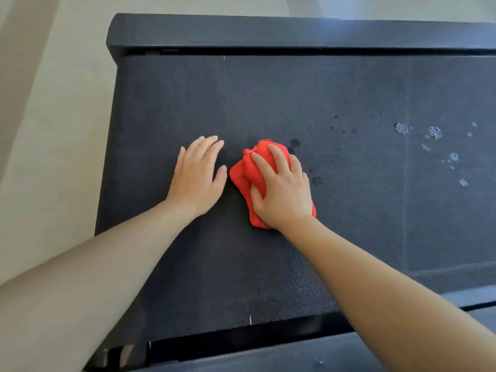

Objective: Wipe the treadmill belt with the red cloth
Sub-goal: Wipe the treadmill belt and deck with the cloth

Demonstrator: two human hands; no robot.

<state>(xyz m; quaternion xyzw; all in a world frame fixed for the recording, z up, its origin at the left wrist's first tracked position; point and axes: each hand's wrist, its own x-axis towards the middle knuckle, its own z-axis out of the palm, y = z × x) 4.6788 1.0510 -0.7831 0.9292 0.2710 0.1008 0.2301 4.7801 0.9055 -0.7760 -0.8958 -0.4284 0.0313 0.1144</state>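
Starting at our right fingers [279,157]: they're spread and bent over the top of the red cloth [241,173], with the thumb dug into its near-left side, so our right hand [281,191] has the cloth gripped and pushed down. The cloth is bunched into a wad, not laid flat, and it pokes out past the fingertips, to the left of the thumb and a bit under the wrist. It sits on the treadmill belt [268,98], roughly mid-belt from where we're looking.

Just to the left, our left hand [196,181] is flat on the belt, palm down, fingers [206,146] straight and close together, thumb angled out toward the cloth. It's not holding anything. The thumb tip is very near the cloth's edge but looks apart from it.

The belt itself is dark charcoal with a fine pebbly texture. There are dark blotches [295,143] right beside the cloth on its right, and further right a scatter of pale grey patches [401,128]. A faint seam [406,170] runs across the belt over there too.

A black frame rail [268,33] borders the belt's far edge and another rail [295,353] the near one. Off the treadmill's left end it's plain pale floor [53,130], lit softly.
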